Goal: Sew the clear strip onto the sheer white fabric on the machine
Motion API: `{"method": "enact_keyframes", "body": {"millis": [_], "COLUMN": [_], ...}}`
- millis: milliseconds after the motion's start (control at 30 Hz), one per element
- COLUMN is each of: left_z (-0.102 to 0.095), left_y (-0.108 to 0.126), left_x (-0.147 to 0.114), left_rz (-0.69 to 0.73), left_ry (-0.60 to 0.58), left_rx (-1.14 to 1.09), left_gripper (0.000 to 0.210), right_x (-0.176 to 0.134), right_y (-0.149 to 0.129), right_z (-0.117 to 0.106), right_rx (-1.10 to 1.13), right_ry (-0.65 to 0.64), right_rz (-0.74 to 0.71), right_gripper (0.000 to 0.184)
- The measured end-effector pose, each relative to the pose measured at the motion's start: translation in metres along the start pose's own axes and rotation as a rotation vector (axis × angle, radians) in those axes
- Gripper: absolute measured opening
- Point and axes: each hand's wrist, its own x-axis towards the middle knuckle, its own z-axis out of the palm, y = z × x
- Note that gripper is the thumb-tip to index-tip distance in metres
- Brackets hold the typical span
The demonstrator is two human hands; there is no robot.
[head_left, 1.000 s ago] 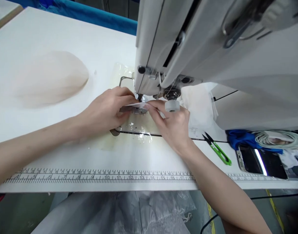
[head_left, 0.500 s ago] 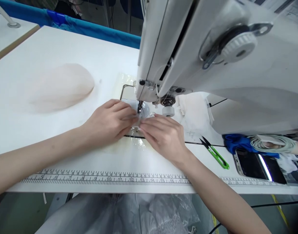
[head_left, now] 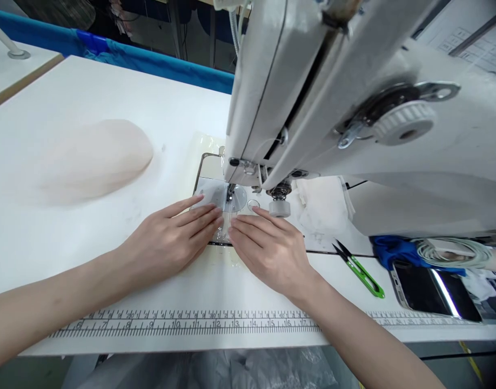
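Observation:
My left hand (head_left: 179, 232) lies flat, fingers stretched out, on the bed left of the presser foot (head_left: 230, 193) of a sewing machine (head_left: 272, 97). To the right of the foot, my right hand (head_left: 268, 240) rests palm down with its fingers extended and close together. Between the fingertips runs a thin, see-through strip of material (head_left: 228, 217) that leads under the foot. Its outline is hard to make out against the shiny needle plate area, and part of it is hidden by the fingers.
A pale sheer fabric piece (head_left: 106, 159) lies at left. White cloth (head_left: 323, 202) sits under the machine arm. Green thread snips (head_left: 361, 273), a phone (head_left: 434, 289), blue cloth (head_left: 388, 254) and a coiled cord (head_left: 454, 254) are at right. A printed ruler (head_left: 199, 325) follows the front edge.
My hands have drawn apart and slightly back from the presser foot, flattening onto the bed from a closer, pinching pose. The view has tilted, so everything sits lower in it.

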Motion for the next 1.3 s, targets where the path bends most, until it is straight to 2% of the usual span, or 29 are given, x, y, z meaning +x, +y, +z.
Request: {"method": "enact_keyframes", "body": {"millis": [200, 467, 667, 900, 1300], "left_z": [0.002, 0.008, 0.007, 0.001, 0.008], "left_y": [-0.001, -0.010, -0.008, 0.002, -0.006], "left_x": [0.000, 0.009, 0.009, 0.004, 0.005], "left_rz": [-0.038, -0.025, -0.061, -0.053, -0.147], "left_ry": [-0.006, 0.014, 0.008, 0.022, -0.036], "left_rx": [-0.052, 0.038, 0.052, 0.093, 0.006], "left_gripper": [0.033, 0.029, 0.031, 0.032, 0.038], "right_x": [-0.001, 0.005, 0.006, 0.002, 0.005], "right_y": [0.000, 0.008, 0.007, -0.003, 0.002], "right_z": [0.002, 0.009, 0.010, 0.004, 0.009], "right_rx": [-0.012, -0.082, -0.142, -0.113, -0.162], "right_ry": [0.002, 0.036, -0.017, -0.034, -0.047], "right_rz": [0.004, 0.012, 0.035, 0.044, 0.087], "right_gripper": [0.012, 0.013, 0.016, 0.017, 0.019]}}
